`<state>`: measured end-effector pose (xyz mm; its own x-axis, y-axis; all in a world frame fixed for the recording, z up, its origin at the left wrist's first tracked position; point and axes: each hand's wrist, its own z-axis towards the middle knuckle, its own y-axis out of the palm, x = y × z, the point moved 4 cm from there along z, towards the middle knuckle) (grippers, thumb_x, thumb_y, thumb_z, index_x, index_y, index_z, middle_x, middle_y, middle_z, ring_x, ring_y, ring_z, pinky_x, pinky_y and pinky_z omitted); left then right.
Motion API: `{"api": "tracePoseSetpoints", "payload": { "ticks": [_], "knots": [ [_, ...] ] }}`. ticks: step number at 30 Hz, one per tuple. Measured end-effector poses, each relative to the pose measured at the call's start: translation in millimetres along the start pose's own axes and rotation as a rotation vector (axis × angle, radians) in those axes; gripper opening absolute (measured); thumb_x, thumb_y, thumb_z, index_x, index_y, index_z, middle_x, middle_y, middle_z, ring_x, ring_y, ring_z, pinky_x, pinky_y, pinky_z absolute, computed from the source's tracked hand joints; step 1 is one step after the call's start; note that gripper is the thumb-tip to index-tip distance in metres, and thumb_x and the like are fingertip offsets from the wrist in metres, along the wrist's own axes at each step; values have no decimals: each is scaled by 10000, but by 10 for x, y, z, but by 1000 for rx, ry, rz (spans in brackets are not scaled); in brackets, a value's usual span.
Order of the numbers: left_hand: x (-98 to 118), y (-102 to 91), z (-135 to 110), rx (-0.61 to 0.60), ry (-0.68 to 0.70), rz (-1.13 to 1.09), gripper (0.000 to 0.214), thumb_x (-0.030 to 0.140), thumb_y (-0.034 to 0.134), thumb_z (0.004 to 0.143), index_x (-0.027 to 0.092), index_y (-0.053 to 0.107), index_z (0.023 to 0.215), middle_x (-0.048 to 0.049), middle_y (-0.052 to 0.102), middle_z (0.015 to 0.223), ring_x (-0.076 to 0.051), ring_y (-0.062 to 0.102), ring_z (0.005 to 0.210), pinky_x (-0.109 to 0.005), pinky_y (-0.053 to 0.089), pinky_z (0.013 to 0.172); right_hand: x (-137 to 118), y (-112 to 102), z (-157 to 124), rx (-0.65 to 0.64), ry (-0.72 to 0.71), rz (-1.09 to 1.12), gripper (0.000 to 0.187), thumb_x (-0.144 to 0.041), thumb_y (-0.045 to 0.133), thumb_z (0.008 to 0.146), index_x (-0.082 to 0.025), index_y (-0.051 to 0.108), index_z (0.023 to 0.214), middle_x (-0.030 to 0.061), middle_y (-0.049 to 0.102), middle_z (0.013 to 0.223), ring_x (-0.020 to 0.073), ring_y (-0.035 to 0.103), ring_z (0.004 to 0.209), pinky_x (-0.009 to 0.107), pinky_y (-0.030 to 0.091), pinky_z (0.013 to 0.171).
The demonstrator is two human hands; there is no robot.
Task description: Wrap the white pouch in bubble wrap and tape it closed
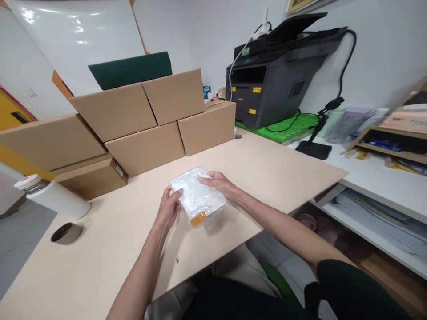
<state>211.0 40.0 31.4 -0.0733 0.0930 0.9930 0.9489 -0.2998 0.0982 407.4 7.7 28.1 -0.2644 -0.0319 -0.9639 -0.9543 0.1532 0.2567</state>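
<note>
A clear plastic packet (197, 195) with white contents and an orange strip at its near end lies on the pale wooden desk (273, 173). My left hand (169, 208) grips the packet's left edge, fingers curled round it. My right hand (218, 182) holds the far right side, fingers bent over the top.
Several stacked cardboard boxes (147, 120) line the desk's far side, with a dark green folder (131, 69) behind them. A white tumbler (53, 195) and a tape roll (66, 233) sit at the left. A black printer (276, 80) stands at the back right, shelves (393, 138) to the right.
</note>
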Motion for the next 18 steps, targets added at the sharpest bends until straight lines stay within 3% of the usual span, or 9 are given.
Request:
{"api": "tracePoseSetpoints", "payload": {
  "ticks": [4, 6, 8, 10, 12, 15, 18],
  "knots": [
    [-286, -80, 253, 220, 7, 109, 610, 425, 643, 795, 202, 410, 1312, -49, 632, 940, -163, 662, 764, -342, 557, 741, 162, 22, 251, 266, -139, -689, 496, -519, 709, 746, -130, 639, 1046, 99, 669, 967, 249, 612, 893, 359, 486, 791],
    [-350, -123, 304, 278, 45, 177, 677, 381, 628, 816, 222, 342, 1409, -84, 606, 1095, -199, 657, 947, -397, 534, 876, 145, 42, 283, 321, -303, -991, 582, -476, 665, 809, -126, 568, 1264, 164, 606, 1218, 306, 543, 1122, 433, 424, 963],
    [-334, -145, 311, 297, 178, 376, 644, 342, 609, 834, 223, 385, 1426, -138, 502, 1338, -258, 551, 1212, -460, 437, 1040, 141, 61, 293, 279, -457, -1175, 614, -441, 581, 888, -150, 462, 1416, 181, 462, 1435, 333, 395, 1321, 487, 311, 1084],
    [-297, -121, 297, 249, 367, 671, 504, 336, 534, 886, 206, 491, 1371, -150, 353, 1512, -303, 382, 1389, -504, 326, 1135, 192, 50, 323, 155, -500, -1247, 559, -432, 463, 960, -180, 429, 1459, 154, 366, 1529, 318, 289, 1417, 501, 240, 1136],
    [-304, -82, 284, 169, 509, 922, 444, 358, 431, 942, 189, 538, 1339, -145, 301, 1570, -322, 265, 1460, -542, 268, 1161, 271, 14, 374, 28, -458, -1234, 547, -439, 356, 1001, -173, 413, 1474, 147, 321, 1563, 285, 250, 1455, 477, 228, 1159],
    [-359, -65, 292, 106, 559, 1088, 505, 402, 362, 976, 156, 486, 1399, -165, 308, 1580, -322, 171, 1496, -558, 215, 1178, 368, -38, 450, -74, -401, -1160, 603, -475, 286, 1012, -140, 352, 1509, 150, 251, 1597, 252, 208, 1483, 431, 225, 1183],
    [-383, -49, 310, 71, 530, 1183, 554, 419, 342, 986, 119, 431, 1444, -187, 300, 1580, -321, 170, 1497, -549, 196, 1186, 412, -62, 492, -86, -394, -1110, 626, -503, 264, 1009, -135, 363, 1506, 138, 247, 1601, 245, 194, 1491, 416, 201, 1203]
  ]
}}
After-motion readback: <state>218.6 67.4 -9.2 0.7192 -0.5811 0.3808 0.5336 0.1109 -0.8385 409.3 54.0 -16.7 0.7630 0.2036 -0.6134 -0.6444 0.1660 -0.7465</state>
